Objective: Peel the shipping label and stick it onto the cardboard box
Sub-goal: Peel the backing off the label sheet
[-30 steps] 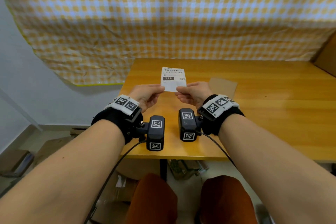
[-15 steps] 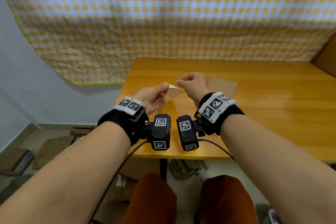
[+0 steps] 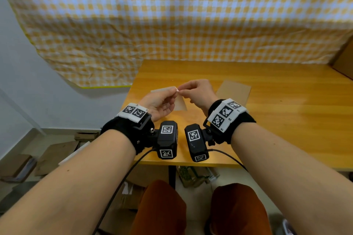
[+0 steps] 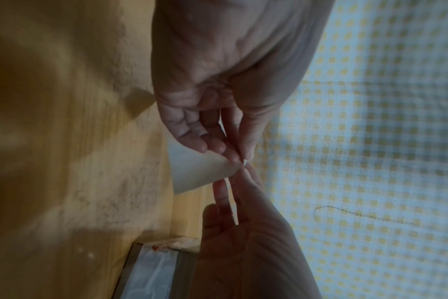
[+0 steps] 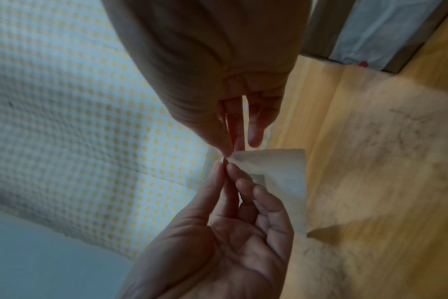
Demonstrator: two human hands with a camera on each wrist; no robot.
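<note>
Both hands hold the shipping label point(image 3: 180, 104) a little above the wooden table point(image 3: 286, 120). The label lies nearly flat, its plain pale side towards me and its print hidden. My left hand point(image 3: 174, 92), palm up, pinches one corner between thumb and fingertips. My right hand point(image 3: 181, 91) pinches the same corner from the other side. In the left wrist view the label point(image 4: 200, 170) hangs from the left hand point(image 4: 239, 159), with the right hand point(image 4: 239, 172) meeting it. The right wrist view shows the right hand point(image 5: 228, 153), the left hand point(image 5: 226, 163) and the label point(image 5: 276, 174). The flat brown cardboard box point(image 3: 234, 91) lies just beyond my right hand.
A yellow checked cloth point(image 3: 172, 15) hangs behind the table. Another taped cardboard box point(image 3: 343, 59) stands at the far right edge and also shows in the wrist views point(image 4: 153, 271) point(image 5: 376, 30). Cardboard scraps point(image 3: 53, 156) lie on the floor to the left.
The label stood upright with its print facing me; it has now been tipped down nearly flat. Both hands have come together at one corner of it.
</note>
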